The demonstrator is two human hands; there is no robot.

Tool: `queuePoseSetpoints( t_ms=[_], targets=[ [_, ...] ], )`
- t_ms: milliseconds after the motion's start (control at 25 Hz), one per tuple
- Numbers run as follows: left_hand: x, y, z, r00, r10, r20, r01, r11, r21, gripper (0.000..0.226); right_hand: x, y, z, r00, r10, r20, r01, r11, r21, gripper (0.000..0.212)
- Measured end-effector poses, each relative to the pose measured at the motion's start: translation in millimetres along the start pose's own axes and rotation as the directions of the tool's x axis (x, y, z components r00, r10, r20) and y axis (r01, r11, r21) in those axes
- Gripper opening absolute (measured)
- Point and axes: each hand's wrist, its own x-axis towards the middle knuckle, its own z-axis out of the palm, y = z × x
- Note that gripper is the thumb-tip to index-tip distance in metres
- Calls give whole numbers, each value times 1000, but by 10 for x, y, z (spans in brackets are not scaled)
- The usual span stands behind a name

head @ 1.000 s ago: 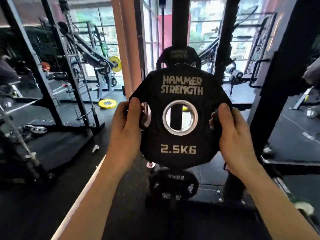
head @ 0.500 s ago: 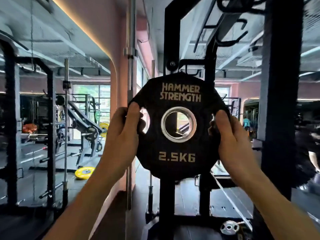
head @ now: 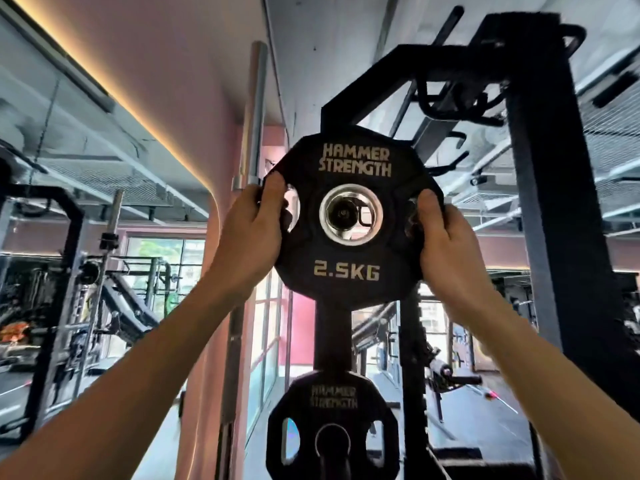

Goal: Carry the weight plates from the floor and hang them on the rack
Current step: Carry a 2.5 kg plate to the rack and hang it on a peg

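Note:
A black 2.5 kg weight plate marked HAMMER STRENGTH is held upright at head height in front of the black rack. My left hand grips its left edge through a grip slot. My right hand grips the right edge the same way. The end of a rack peg shows through the plate's steel centre hole. Whether the plate is on the peg cannot be told. Lower on the same upright hangs a second black plate on its own peg.
An upright steel barbell stands left of the rack by a pink wall. Black hooks stick out near the rack's top. More gym machines fill the room on the left, and a barbell end shows at the right.
The plate has gone from chest height up to the upper rack peg, and my view has tilted upward with it. The peg end now lines up inside the centre hole.

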Motion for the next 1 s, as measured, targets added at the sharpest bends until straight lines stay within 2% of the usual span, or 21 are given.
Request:
queuePoseSetpoints(
  t_ms=[120, 280, 440, 600, 1000],
  targets=[
    [246, -130, 99, 1000, -1, 11, 1, 1000, 11, 43, 281, 149, 108, 1000, -13, -15, 13, 1000, -1, 51],
    [488, -437, 239, 999, -21, 45, 21, 1000, 11, 47, 595, 435, 258, 1000, 24, -7, -23, 996, 84, 54],
    [609, -773, 350, 999, -19, 33, 17, 998, 67, 45, 751, 771, 414, 998, 62, 18, -63, 997, 54, 56],
    [662, -1181, 503, 997, -41, 62, 38, 998, 42, 42, 923, 1063, 520, 998, 48, 29, -50, 994, 94, 44],
    [838, -1810, 819, 998, -47, 41, 45, 998, 37, 34, 1184, 1770, 792, 998, 42, 55, -48, 992, 116, 43]
  ],
)
